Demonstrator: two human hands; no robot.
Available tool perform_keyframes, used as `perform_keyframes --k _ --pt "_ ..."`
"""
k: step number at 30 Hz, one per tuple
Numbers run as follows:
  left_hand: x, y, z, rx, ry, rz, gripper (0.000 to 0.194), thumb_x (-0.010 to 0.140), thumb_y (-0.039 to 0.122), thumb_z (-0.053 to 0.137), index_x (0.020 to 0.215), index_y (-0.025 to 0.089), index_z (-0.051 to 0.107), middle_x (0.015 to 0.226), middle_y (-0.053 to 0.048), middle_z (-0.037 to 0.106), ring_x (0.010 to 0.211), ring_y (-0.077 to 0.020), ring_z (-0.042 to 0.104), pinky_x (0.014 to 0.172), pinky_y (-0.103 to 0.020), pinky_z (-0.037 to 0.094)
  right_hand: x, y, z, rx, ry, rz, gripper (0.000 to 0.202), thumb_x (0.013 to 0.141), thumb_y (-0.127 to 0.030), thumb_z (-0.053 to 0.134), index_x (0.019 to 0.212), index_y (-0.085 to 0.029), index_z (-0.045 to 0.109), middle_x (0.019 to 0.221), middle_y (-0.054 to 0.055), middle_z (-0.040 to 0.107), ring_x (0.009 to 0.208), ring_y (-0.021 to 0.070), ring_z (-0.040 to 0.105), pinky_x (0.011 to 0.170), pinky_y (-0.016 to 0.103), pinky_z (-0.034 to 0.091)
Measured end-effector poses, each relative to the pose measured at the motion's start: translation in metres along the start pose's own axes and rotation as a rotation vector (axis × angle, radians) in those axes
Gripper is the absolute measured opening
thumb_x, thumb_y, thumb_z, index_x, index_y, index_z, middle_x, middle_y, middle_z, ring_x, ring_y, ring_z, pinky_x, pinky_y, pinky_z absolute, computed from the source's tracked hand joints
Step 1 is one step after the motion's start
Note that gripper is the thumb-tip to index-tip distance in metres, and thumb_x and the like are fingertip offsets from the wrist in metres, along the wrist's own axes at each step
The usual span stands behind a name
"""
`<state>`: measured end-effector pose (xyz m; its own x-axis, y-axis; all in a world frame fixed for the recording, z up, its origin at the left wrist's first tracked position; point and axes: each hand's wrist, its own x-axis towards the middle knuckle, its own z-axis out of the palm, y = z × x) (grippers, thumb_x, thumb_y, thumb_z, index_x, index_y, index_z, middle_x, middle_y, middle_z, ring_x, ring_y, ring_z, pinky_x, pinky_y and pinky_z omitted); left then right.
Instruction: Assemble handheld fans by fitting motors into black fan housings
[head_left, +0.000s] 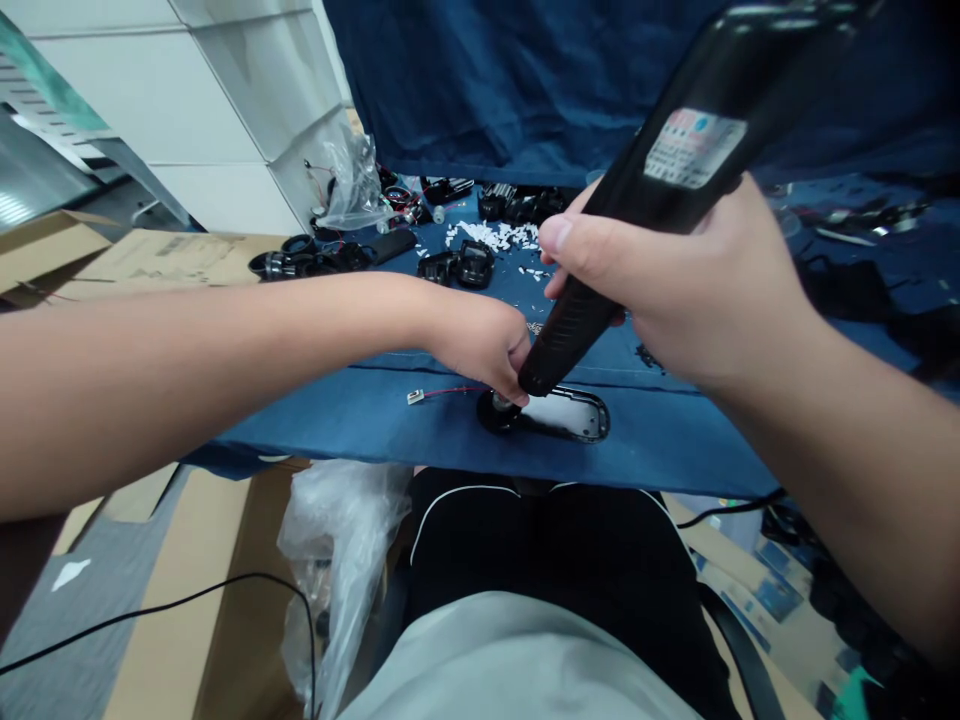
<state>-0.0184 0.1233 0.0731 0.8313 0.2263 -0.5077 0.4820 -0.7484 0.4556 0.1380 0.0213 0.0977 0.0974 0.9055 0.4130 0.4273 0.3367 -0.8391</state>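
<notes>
My right hand (675,270) is wrapped round a long black handheld device (637,200) with a white printed label. The device is tilted, its narrower ribbed end pointing down toward my left hand. My left hand (491,350) is closed, fingers bent down at the round end of an oblong black plastic housing (600,425). A pale flat panel (562,412) lies inside the housing. Its round end is partly covered by my fingers, and what they pinch is hidden. A red wire with a small white connector (415,397) runs out to the left from beside the housing.
Blue cloth (675,430) covers the table. Behind my hands lie black plastic parts (474,264), scattered white bits (499,236) and a clear plastic bag (356,175). Cardboard (172,262) lies at the left; another plastic bag (337,520) hangs below the table edge.
</notes>
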Motion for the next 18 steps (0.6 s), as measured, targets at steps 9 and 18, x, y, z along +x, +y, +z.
perform_keyframes --k 9,18 --pt "-0.029 -0.026 0.001 -0.267 0.198 0.106 0.053 0.086 0.040 0.089 0.134 0.024 0.076 0.135 -0.003 0.081 0.117 -0.0221 0.076 0.100 -0.030 0.057 -0.001 0.006 0.000 0.022 -0.045 -0.095 0.021 0.084 -0.038 0.082 0.084 -0.017 0.079 0.077 0.002 0.070 0.068 0.0119 0.066 0.058 0.018 0.052" --pt "-0.032 -0.034 0.101 -0.300 0.538 0.232 0.077 0.086 0.058 0.095 0.149 0.022 0.068 0.143 -0.013 0.076 0.137 -0.0330 0.068 0.120 -0.042 0.049 -0.016 0.016 0.018 0.429 -0.164 0.059 0.027 0.086 -0.043 0.090 0.092 -0.024 0.071 0.091 0.008 0.073 0.069 0.0214 0.072 0.064 0.036 0.067"
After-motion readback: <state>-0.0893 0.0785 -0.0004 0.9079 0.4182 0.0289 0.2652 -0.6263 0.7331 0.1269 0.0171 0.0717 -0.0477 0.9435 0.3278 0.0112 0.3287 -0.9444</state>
